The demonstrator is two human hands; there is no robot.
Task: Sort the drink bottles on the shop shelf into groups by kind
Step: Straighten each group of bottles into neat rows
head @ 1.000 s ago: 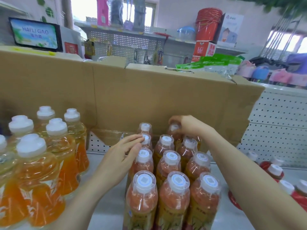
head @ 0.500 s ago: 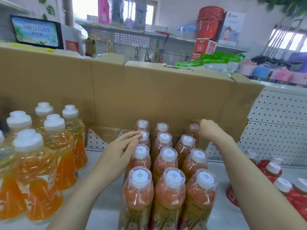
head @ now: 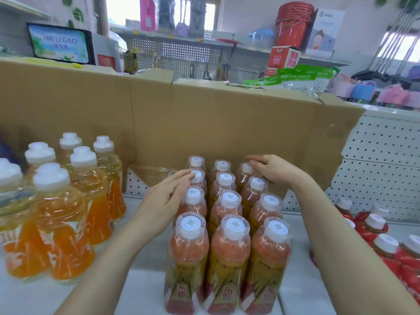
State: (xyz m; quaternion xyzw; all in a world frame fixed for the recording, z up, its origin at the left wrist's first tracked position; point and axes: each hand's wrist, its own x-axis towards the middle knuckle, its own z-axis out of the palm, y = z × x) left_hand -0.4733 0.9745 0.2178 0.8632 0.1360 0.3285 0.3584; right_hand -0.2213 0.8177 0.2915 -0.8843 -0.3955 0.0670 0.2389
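A block of white-capped bottles of pinkish drink (head: 228, 235), three across and four deep, stands mid-shelf (head: 145, 289), with bottles of orange drink (head: 59, 223) at 9 o'clock and red bottles (head: 384, 251) at 3 o'clock. The left hand (head: 167, 198) lays straight fingers against the second-from-back cap on the block's 9 o'clock side. The right hand (head: 276, 171) cups the cap at the block's 1 o'clock corner; whether it grips cannot be told.

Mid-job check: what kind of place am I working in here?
Most likely a small general shop. Drink bottles stand grouped by kind on a white shelf with a perforated metal back panel, stacked red buckets and other household goods fill the shelving behind, and a small advertising screen sits at the left.
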